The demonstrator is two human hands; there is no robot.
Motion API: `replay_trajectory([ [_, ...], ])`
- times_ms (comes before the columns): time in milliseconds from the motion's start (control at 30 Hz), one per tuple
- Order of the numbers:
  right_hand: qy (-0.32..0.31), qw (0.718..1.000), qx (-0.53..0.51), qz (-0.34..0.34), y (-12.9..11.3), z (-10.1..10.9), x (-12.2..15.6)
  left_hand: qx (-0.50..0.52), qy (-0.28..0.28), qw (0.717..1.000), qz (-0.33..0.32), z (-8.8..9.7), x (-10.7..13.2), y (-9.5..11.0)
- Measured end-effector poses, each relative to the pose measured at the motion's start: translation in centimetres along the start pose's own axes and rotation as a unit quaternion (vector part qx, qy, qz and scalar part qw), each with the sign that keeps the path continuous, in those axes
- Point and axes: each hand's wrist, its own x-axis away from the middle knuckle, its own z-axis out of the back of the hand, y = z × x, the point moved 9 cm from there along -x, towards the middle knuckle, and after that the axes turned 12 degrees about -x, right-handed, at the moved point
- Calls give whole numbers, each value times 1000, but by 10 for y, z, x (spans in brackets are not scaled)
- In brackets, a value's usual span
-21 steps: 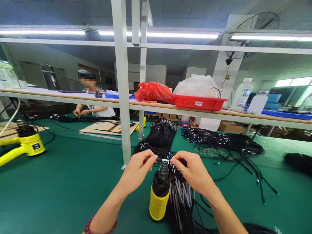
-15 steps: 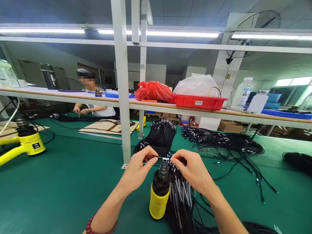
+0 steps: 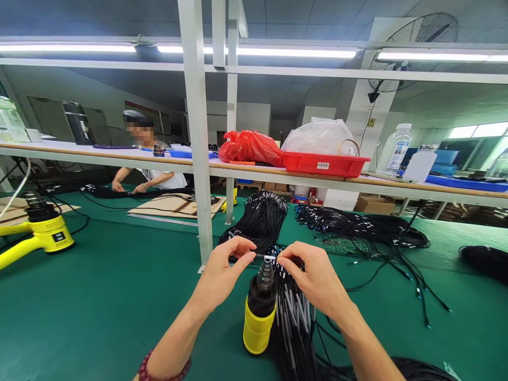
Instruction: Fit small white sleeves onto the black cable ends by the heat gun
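Note:
Between my two hands a thin black cable with a white sleeve is held level, just above the metal nozzle of an upright yellow and black heat gun. My left hand pinches the cable on the left side of the sleeve. At the sleeve's right end, the thumb and forefinger of my right hand are closed on the cable. A bundle of black cables with grey sleeves lies right behind and beside the heat gun, partly under my right arm.
A second yellow heat gun lies at the left. More black cable bundles spread over the green table. A white post rises left of my hands. The shelf holds a red tray. Across the table sits a co-worker.
My hands and the cable stay almost in place above the nozzle. Across the table, the co-worker's hands have moved apart and slightly lower.

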Motion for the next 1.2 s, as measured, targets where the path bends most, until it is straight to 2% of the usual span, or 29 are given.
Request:
replay_trajectory([
  [133,16,1000,-1,8,-1,1,-2,-3,25,1000,10,3,-1,-5],
  [267,22,1000,3,13,-2,1,-4,-16,36,999,2,6,0,-1],
  [467,3,1000,-24,-17,0,-2,5,-80,8,997,0,6,8,11],
  [633,-26,994,-95,-49,6,-11,22,-17,1,1000,19,2,28,8],
  [833,-28,978,-194,-70,16,-24,45,95,-19,994,51,-1,49,-4],
  [1067,39,965,-233,-110,25,-30,75,194,-22,978,73,-2,69,-10],
  [1200,32,960,-246,-127,25,-38,82,218,1,973,77,-3,79,-8],
])
